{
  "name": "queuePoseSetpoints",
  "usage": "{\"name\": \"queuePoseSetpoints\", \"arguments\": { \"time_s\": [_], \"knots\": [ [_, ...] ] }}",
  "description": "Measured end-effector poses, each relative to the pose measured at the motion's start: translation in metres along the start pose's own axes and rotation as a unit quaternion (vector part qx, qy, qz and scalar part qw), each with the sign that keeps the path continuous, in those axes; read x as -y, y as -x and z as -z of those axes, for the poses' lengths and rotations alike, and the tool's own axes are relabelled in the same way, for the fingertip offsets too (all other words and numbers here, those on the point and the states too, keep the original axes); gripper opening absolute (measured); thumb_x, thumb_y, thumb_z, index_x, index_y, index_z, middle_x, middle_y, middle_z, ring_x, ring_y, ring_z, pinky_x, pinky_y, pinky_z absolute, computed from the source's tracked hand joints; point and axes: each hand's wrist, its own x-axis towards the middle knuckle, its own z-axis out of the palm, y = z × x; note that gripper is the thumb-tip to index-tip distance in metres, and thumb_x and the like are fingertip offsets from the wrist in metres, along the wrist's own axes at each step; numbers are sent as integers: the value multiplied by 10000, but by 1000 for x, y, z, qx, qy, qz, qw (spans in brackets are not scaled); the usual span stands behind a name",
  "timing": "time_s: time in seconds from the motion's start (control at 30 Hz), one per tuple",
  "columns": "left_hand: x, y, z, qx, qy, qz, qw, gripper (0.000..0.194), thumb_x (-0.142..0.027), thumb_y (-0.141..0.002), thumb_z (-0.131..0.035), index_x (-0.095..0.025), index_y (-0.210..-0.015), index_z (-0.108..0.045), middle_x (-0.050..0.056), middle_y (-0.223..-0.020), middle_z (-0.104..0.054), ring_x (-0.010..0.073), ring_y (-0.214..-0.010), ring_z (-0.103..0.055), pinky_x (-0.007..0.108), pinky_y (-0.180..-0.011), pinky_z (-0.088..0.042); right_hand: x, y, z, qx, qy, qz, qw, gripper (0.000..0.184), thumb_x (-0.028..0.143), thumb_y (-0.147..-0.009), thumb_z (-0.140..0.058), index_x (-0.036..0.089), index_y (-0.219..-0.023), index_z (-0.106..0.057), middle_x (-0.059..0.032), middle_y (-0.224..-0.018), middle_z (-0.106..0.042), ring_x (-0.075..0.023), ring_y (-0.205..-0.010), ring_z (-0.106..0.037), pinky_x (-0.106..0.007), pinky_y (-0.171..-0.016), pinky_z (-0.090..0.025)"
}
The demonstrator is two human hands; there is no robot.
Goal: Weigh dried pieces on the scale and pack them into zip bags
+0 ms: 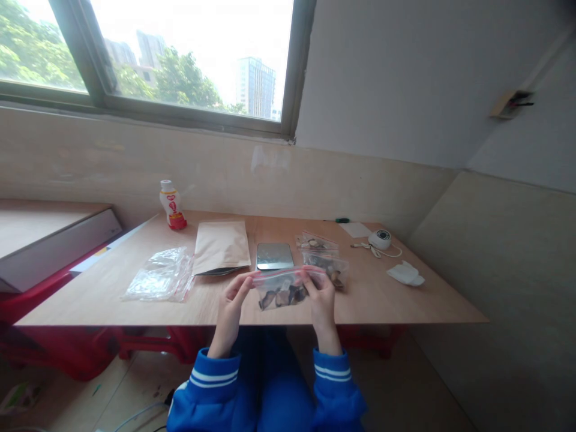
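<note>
Between my two hands hangs a clear zip bag (279, 295) with a red seal strip, holding dark and brownish dried pieces. My left hand (233, 303) pinches the left end of the strip, and my right hand (321, 300) grips it near the right end. The bag is above the table's front edge. Just behind it lies a flat digital scale (274, 256) with a shiny top. Two more filled zip bags (315, 243) rest on the table to the right of the scale, partly overlapping. To the left of the scale lies a brown kraft pouch (222, 243).
Clear plastic bags (158, 277) lie at the left beside the pouch. A white and red bottle (172, 205) stands behind them. At the right are a small white round device (380, 239) with a cable, a crumpled tissue (405, 273), white paper (355, 230) and a green-handled tool (342, 220).
</note>
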Motion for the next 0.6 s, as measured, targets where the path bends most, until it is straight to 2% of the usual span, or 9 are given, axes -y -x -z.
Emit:
{"name": "queuePoseSetpoints", "arguments": {
  "time_s": [0.1,0.23,0.3,0.37,0.43,0.47,0.53,0.6],
  "knots": [
    [1,-3,6,-11,-5,-2,1000,357,-434,-840,-528,-148,-971,-695,93,-947,-728,226,-914,-661,338,-877,-462,-4,-33,37,-93,24,-17,995,426,447,-659,-738,129,-929,-652,-84,-830,-726,-196,-684,-669,-340,-678,-539],
    [4,-5,10,-16,-9,13,1000,346,-437,-834,-525,-144,-919,-688,98,-915,-723,221,-854,-664,336,-822,-481,-18,-84,87,-161,199,-29,966,458,527,-643,-664,113,-838,-647,-114,-811,-712,-242,-745,-671,-357,-659,-531],
    [5,-5,10,-16,-14,17,1000,344,-448,-818,-539,-145,-888,-686,95,-881,-719,213,-804,-660,327,-778,-489,-24,-102,101,-204,246,-26,947,488,497,-624,-672,97,-899,-622,-160,-885,-692,-289,-838,-651,-411,-720,-514],
    [5,-5,10,-12,-21,22,999,342,-455,-803,-551,-148,-864,-688,88,-846,-714,203,-764,-651,315,-743,-490,-29,-109,106,-255,287,-17,923,577,445,-599,-696,70,-1021,-573,-242,-1045,-629,-365,-1006,-579,-500,-833,-452],
    [5,-5,10,-8,-28,25,999,338,-458,-796,-557,-152,-849,-692,84,-824,-708,196,-746,-642,303,-717,-488,-34,-104,103,-303,328,1,895,696,406,-597,-704,59,-1160,-487,-308,-1248,-478,-427,-1187,-420,-572,-941,-335],
    [5,-6,11,-8,-31,26,999,336,-457,-794,-558,-154,-847,-693,83,-818,-706,195,-743,-639,299,-707,-486,-36,-98,99,-321,355,22,878,726,399,-618,-692,65,-1211,-442,-314,-1314,-400,-436,-1240,-343,-584,-970,-285],
    [7,-6,13,-11,-32,29,999,333,-456,-792,-559,-157,-851,-692,81,-815,-701,193,-741,-634,292,-695,-482,-42,-83,91,-329,423,87,840,661,400,-701,-627,95,-1243,-401,-286,-1360,-331,-414,-1276,-278,-573,-989,-251],
    [9,-7,15,-18,-32,34,999,333,-454,-792,-559,-156,-860,-691,79,-813,-695,189,-740,-629,286,-691,-479,-52,-69,83,-293,491,150,806,504,390,-778,-543,120,-1190,-437,-252,-1331,-364,-383,-1251,-317,-542,-968,-285]
  ]
}}
